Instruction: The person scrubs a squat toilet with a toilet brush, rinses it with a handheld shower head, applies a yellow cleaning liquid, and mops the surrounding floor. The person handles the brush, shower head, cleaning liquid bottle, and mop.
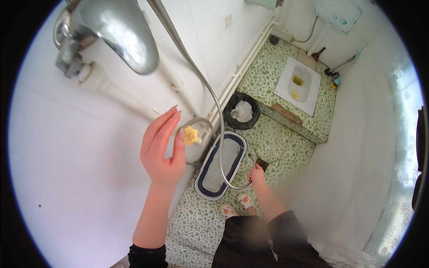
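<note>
My left hand (pixel 164 147) is raised in front of the wall, thumb apart from the bent fingers, with nothing in its grip. Its thumb tip overlaps the edge of a yellow valve knob (pixel 191 135) on the pipework; whether they touch, I cannot tell. Low over the floor, my right hand (pixel 256 176) grips the handheld shower head (pixel 252 158) by its handle, most of which is hidden by the fingers. From there a metal shower hose (pixel 219 130) loops up the wall. A large chrome mixer tap lever (pixel 130 37) looms close at the upper left.
On the green pebble-patterned floor (pixel 196 231), a folding basin (pixel 221 160) with a dark blue band lies left of a drain (pixel 262 164). Behind it stands a lined black bin (pixel 242 111). A raised step holds a squat toilet (pixel 298 85). A translucent curtain (pixel 362 160) hangs right.
</note>
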Demonstrator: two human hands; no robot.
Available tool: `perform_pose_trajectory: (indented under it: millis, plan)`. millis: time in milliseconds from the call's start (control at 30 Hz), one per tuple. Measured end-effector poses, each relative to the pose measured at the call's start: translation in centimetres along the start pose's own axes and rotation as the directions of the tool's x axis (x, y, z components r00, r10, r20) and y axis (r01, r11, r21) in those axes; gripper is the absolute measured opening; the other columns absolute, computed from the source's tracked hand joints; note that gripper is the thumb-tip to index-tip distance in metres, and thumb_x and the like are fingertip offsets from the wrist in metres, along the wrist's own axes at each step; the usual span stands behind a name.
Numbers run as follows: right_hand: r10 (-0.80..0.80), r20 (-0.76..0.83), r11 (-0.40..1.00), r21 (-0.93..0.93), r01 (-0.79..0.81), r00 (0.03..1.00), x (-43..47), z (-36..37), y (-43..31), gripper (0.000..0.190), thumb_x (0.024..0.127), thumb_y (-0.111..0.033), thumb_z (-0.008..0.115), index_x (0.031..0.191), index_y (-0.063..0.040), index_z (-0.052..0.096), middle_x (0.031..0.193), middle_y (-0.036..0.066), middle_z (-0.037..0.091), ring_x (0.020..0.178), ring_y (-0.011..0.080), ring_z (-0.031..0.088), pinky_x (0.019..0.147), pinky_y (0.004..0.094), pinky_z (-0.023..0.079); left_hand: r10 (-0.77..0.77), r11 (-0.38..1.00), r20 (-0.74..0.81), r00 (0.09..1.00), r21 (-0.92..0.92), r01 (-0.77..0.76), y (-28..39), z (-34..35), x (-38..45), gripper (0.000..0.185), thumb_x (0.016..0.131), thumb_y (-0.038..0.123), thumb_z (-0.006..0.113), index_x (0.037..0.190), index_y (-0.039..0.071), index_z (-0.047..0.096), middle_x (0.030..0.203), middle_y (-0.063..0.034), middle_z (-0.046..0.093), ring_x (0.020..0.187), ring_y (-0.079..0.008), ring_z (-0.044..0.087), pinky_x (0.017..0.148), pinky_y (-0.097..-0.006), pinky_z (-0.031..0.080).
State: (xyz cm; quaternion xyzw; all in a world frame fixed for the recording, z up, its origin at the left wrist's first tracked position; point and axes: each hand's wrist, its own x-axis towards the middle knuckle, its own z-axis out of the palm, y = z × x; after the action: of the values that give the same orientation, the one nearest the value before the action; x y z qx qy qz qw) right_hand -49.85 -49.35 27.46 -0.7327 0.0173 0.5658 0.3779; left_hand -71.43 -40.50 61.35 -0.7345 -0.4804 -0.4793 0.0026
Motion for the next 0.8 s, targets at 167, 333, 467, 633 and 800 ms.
perform_pose_trajectory:
  millis: [167, 333, 467, 633, 800]
  plan:
    - [0.025, 0.119, 0.998, 0.056, -0.032, 0.993, -3.9, 1.6, -2.4, 0.051, 0.091, -0.001, 0.027, 0.141, -0.007, 0.014, 0.072, 0.007, 0.039, 0.054, 0.0159, 0.034, 0.049, 0.0342, 0.035, 0.614, 0.786, -0.31, 0.726, 0.326, -0.526, 1.8, -1.7, 6.1, 0.034, 0.078, 0.013, 0.054, 0.109, 0.001, 0.059, 0.121, -0.0137, 0.051, 0.112, -0.029, 0.05, 0.098, -0.0443, 0.035]
    - [0.031, 0.286, 0.951, 0.287, -0.116, 0.958, -8.0, 2.2, -7.8, 0.054, 0.092, -0.001, 0.029, 0.141, -0.01, 0.008, 0.074, 0.006, 0.036, 0.056, 0.0149, 0.032, 0.048, 0.0302, 0.031, 0.319, 0.682, 0.291, 0.902, 0.59, -0.431, 1.6, -1.7, 8.7, 0.055, 0.082, 0.033, 0.05, 0.129, 0.006, 0.043, 0.137, -0.0004, 0.038, 0.131, -0.024, 0.024, 0.108, -0.0437, 0.01]
    - [-0.068, 0.462, 0.904, 0.403, -0.141, 0.884, -15.1, 5.2, -12.9, 0.051, 0.094, -0.003, 0.03, 0.139, -0.01, 0.007, 0.077, 0.006, 0.037, 0.058, 0.0138, 0.032, 0.048, 0.0283, 0.029, 0.326, 0.576, 0.394, 0.859, 0.638, -0.511, 0.0, -2.5, 8.7, 0.057, 0.077, 0.036, 0.054, 0.129, 0.013, 0.045, 0.137, 0.0013, 0.037, 0.132, -0.019, 0.024, 0.108, -0.0438, 0.012]
    - [-0.279, 0.617, 0.814, 0.559, -0.159, 0.736, -22.2, 12.0, -18.6, 0.059, 0.092, -0.003, 0.033, 0.14, -0.014, 0.0, 0.078, 0.006, 0.039, 0.058, 0.0148, 0.034, 0.049, 0.0287, 0.031, 0.215, 0.863, 0.334, 0.918, 0.376, -0.339, 2.6, -6.8, 5.4, 0.05, 0.074, 0.02, 0.058, 0.123, 0.014, 0.051, 0.135, -0.0023, 0.041, 0.127, -0.024, 0.033, 0.106, -0.0463, 0.02]
    - [-0.207, 0.342, 0.872, 0.489, 0.014, 0.917, -18.2, 23.4, -20.2, 0.015, 0.087, 0.0, 0.027, 0.101, 0.003, 0.029, 0.086, 0.014, 0.039, 0.062, 0.0211, 0.043, 0.056, 0.0331, 0.044, -0.27, 0.865, 0.27, 0.924, 0.49, 0.109, 3.5, -15.0, -8.2, 0.044, 0.071, 0.009, 0.058, 0.115, 0.01, 0.057, 0.131, -0.0093, 0.044, 0.123, -0.0304, 0.038, 0.101, -0.0472, 0.031]
